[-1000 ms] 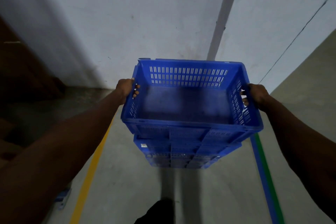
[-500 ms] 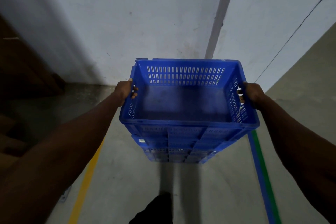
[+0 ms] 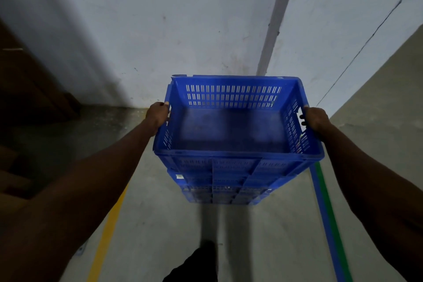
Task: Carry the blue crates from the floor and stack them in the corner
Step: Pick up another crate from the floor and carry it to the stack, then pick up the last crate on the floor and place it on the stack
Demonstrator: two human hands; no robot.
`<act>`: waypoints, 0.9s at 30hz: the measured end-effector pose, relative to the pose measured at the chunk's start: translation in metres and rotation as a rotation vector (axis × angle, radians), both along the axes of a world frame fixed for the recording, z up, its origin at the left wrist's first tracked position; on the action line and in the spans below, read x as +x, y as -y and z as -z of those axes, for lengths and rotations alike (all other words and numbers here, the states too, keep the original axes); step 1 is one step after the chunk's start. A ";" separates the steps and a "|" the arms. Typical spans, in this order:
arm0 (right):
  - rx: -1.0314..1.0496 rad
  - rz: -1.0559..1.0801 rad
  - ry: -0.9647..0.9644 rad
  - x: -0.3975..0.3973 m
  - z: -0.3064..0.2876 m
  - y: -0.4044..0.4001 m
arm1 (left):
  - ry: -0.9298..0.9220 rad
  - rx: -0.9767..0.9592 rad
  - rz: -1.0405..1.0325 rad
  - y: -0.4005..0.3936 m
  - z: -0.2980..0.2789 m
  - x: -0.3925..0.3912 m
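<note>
top crate (image 3: 231, 130): blue, slotted walls, nothing inside; sits on or just above the stack, contact hidden by its own rim.
stack below (image 3: 219, 188): blue crates against the wall (image 3: 160, 30), near the vertical wall seam; at least two tiers visible under the top one, exact count unclear.
left hand (image 3: 158, 115): clamped on the left wall's handle slot.
right hand (image 3: 314, 119): clamped on the right wall's handle slot.
why this hold: opposite-side grips likely keep the crate level so its base seats squarely.
floor lines: one yellow (image 3: 107, 231), one blue-and-green pair (image 3: 325, 213); stack lies between them.
step (judged): seating, release not yet done.
</note>
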State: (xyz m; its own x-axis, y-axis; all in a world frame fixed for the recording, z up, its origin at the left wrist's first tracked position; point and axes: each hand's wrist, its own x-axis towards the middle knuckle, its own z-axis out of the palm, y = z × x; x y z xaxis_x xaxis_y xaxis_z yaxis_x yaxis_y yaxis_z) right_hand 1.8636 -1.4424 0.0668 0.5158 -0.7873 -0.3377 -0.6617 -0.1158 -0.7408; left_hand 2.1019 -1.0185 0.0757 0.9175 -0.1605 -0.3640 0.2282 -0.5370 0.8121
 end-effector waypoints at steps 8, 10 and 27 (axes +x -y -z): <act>-0.091 0.125 0.055 -0.038 -0.051 -0.047 | 0.329 -0.012 -0.013 0.008 -0.049 -0.033; -0.050 0.245 0.181 -0.059 -0.065 -0.064 | 0.359 -0.100 -0.008 0.017 -0.069 -0.055; 0.214 1.075 0.552 -0.470 -0.080 -0.328 | -0.182 -0.390 0.812 0.079 -0.073 -0.402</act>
State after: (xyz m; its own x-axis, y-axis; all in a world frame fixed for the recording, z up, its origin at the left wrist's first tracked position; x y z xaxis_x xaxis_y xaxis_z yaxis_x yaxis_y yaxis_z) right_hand 1.3933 -1.1147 0.1470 -0.2471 -0.8561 -0.4540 0.0631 0.4533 -0.8891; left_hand 1.7002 -1.0977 0.1486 0.4035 -0.8722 -0.2764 0.0426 -0.2838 0.9579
